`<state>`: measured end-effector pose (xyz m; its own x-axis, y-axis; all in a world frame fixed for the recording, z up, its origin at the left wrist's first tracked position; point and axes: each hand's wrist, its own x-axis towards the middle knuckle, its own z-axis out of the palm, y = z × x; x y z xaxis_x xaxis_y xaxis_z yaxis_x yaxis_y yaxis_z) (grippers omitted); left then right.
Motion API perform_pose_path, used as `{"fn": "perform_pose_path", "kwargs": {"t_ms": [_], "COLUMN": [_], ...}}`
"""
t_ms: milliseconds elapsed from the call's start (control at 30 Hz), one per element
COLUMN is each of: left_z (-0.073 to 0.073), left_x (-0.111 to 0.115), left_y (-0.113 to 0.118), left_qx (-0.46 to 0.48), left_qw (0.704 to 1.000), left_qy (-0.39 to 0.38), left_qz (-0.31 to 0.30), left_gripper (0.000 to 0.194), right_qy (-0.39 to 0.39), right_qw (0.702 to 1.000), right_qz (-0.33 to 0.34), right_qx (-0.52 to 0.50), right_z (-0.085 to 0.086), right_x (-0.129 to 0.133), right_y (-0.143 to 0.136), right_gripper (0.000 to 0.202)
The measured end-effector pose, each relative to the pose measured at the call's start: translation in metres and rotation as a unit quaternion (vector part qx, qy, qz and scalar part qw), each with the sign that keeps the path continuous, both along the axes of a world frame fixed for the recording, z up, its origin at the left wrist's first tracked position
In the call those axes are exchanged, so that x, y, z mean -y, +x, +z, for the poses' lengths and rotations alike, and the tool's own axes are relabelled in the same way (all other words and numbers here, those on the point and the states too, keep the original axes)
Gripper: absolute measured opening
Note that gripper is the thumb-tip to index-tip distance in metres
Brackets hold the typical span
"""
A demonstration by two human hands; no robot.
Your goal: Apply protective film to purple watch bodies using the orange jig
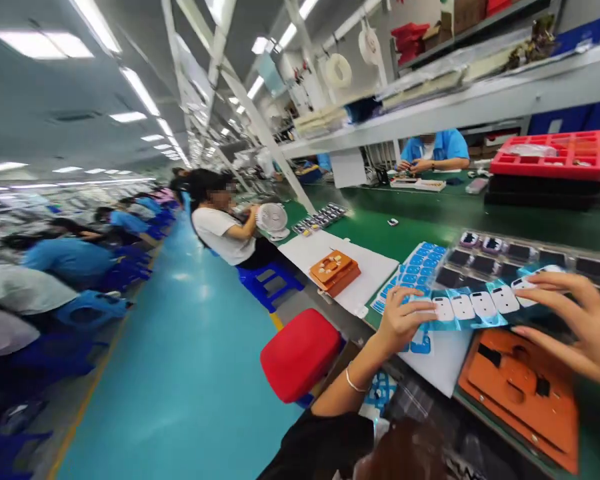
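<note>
A strip of white rounded-square pieces on blue film (484, 305) stretches between my two hands above the green bench. My left hand (404, 317) pinches its left end between thumb and fingers. At the right end, my right hand (570, 313) has its fingertips on the last white piece, the thumb lower down near the strip's bottom edge. Just below the strip lies an orange fixture block (523, 393) with dark pads and a round recess. Behind the strip sits a clear tray (517, 257) with dark square slots and a couple of small devices.
Blue adhesive sheets (420, 267) lie left of the tray. A second orange fixture (335, 270) rests on white paper (375, 263). Red and black trays (550, 157) stand stacked at the back right. A red stool (303, 355) is beside the bench. Co-workers sit across and farther along.
</note>
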<state>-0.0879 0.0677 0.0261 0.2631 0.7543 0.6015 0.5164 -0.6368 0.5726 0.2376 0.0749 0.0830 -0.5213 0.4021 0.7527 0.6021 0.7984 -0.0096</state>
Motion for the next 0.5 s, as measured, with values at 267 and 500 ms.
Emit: {"fn": "perform_pose_path", "kwargs": {"t_ms": [267, 500], "left_z": [-0.02, -0.01], "left_x": [0.026, 0.04], "left_y": [0.02, 0.03], "left_qx": [0.44, 0.526], "left_qw": [0.852, 0.772], "left_qy": [-0.278, -0.354], "left_qz": [0.056, 0.044], "left_gripper": [0.032, 0.087], "right_qy": [-0.068, -0.025], "right_qw": [0.993, 0.996], "right_qz": [0.043, 0.016], "right_qx": [0.08, 0.09], "right_z": [-0.012, -0.022], "right_x": [-0.017, -0.026], "right_y": [0.008, 0.011], "right_gripper": [0.018, 0.029]}}
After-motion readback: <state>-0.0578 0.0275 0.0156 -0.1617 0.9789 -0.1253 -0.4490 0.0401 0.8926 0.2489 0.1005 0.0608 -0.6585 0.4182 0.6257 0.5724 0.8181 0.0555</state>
